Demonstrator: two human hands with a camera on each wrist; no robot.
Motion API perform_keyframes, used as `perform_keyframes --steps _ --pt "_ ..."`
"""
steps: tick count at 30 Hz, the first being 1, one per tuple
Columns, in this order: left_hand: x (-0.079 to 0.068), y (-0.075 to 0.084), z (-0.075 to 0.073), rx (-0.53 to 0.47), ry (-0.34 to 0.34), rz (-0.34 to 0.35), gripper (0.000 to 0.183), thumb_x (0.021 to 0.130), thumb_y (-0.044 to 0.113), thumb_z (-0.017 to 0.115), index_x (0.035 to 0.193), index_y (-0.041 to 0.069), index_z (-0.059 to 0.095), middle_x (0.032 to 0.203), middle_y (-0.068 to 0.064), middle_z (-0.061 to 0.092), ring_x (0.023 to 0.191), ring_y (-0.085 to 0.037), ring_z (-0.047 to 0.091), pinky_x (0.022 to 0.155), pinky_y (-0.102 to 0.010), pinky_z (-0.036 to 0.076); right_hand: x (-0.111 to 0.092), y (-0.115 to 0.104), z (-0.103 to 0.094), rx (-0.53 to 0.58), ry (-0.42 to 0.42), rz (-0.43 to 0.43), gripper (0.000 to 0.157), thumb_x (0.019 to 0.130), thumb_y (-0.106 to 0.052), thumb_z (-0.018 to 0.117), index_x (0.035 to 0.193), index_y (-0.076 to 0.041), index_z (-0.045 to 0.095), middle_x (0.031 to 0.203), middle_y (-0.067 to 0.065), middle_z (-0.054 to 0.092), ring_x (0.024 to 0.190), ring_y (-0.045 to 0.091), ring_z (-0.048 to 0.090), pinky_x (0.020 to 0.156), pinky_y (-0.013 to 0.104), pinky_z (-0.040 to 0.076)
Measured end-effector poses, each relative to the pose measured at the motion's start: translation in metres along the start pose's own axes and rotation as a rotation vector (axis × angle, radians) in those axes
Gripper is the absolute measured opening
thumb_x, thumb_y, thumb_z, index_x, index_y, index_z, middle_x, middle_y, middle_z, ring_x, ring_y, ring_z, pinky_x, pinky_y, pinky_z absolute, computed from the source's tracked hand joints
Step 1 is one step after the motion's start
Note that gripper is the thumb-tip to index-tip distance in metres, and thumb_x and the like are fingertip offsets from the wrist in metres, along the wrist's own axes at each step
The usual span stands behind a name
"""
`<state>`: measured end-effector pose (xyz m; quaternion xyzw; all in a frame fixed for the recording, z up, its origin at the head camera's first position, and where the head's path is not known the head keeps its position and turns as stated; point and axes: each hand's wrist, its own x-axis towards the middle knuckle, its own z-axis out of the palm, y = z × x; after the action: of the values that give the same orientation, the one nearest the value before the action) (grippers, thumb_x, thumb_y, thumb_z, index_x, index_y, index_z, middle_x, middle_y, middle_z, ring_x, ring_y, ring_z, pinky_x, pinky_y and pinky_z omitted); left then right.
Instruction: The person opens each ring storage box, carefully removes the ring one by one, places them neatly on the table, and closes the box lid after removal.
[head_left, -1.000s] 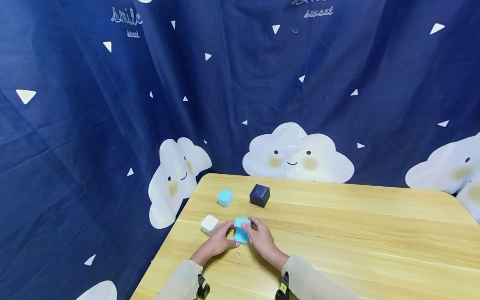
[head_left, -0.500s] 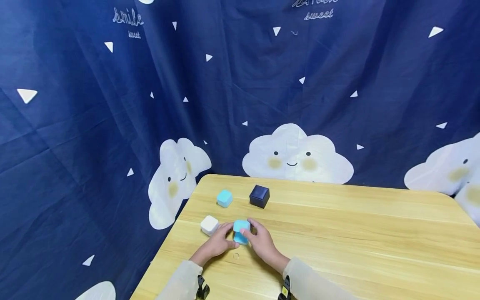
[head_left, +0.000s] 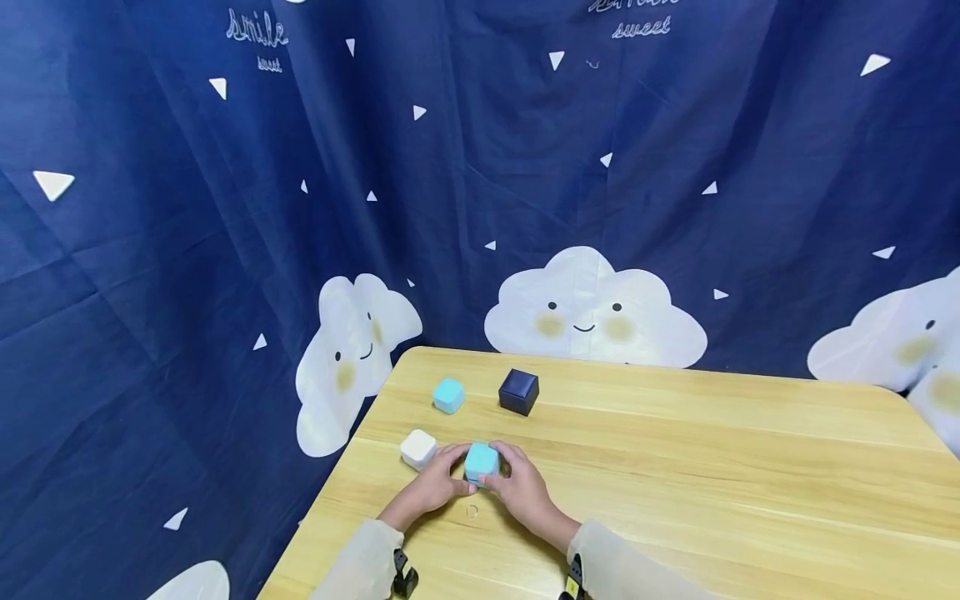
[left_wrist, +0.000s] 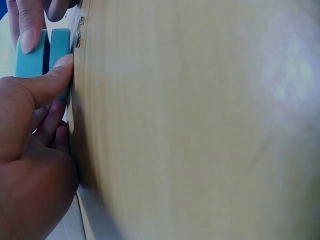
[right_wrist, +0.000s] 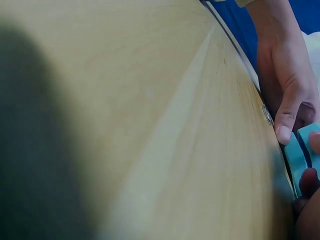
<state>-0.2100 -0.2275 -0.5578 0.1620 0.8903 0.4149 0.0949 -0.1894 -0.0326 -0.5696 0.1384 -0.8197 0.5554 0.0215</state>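
Note:
Between the two hands, a small light-blue ring box point(head_left: 482, 461) rests on the table, its lid lowered over the base. A thin dark gap still shows between lid and base point(left_wrist: 59, 42) in the left wrist view. My left hand point(head_left: 435, 485) grips the base from the left, thumb at its near side. My right hand point(head_left: 522, 492) holds the lid from the right, thumb on its front. Just in front of the box lies a thin ring point(head_left: 472, 511). Beside the left fingers stands a white box point(head_left: 418, 449).
Farther back on the wooden table point(head_left: 675, 467) are another light-blue box point(head_left: 449, 396) and a dark navy box point(head_left: 519, 392). A blue curtain point(head_left: 450, 167) with clouds and triangles hangs behind and to the left of the table.
My right hand has brought the lid down and toward me, from raised with the blue inside showing to nearly flush with the base. The left hand has stayed in place.

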Motion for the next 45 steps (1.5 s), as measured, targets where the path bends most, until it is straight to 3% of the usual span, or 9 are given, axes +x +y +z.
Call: perform_keyframes --steps 7,19,37,45 --pt "-0.0011 -0.0016 -0.0003 0.012 0.008 0.011 0.066 0.078 0.014 0.076 0.138 0.011 0.049 0.141 -0.011 0.046 0.133 -0.035 0.036 0.109 -0.055 0.027 -0.0004 -0.0002 0.0015 -0.111 -0.004 -0.022 0.058 0.082 -0.026 0.076 0.133 -0.015 0.053 0.131 0.005 0.053 0.120 0.024 0.052 0.098 0.047 0.043" --pt "0.0000 -0.0048 0.0011 0.008 0.015 0.015 0.066 0.078 0.015 0.076 0.138 0.011 0.048 0.141 -0.011 0.047 0.133 -0.035 0.035 0.109 -0.055 0.026 -0.0012 0.0015 0.0011 -0.193 0.003 -0.051 0.058 0.081 -0.030 0.076 0.132 -0.017 0.053 0.127 0.004 0.055 0.116 0.023 0.055 0.093 0.046 0.047" --pt "0.0014 -0.0015 0.0002 -0.015 0.012 -0.007 0.068 0.078 0.015 0.076 0.139 0.008 0.047 0.141 -0.012 0.046 0.134 -0.035 0.034 0.110 -0.055 0.025 0.0012 0.0006 -0.0033 -0.161 -0.010 -0.023 0.060 0.078 -0.031 0.078 0.132 -0.020 0.053 0.127 0.004 0.054 0.117 0.025 0.054 0.094 0.050 0.045" --pt "-0.0004 -0.0025 0.0027 -0.048 0.017 -0.027 0.079 0.076 0.017 0.078 0.144 0.012 0.040 0.139 -0.010 0.047 0.134 -0.036 0.032 0.109 -0.059 0.023 0.0009 0.0015 -0.0032 -0.149 -0.007 -0.024 0.066 0.076 -0.030 0.080 0.134 -0.018 0.052 0.128 0.006 0.053 0.118 0.028 0.053 0.095 0.052 0.044"
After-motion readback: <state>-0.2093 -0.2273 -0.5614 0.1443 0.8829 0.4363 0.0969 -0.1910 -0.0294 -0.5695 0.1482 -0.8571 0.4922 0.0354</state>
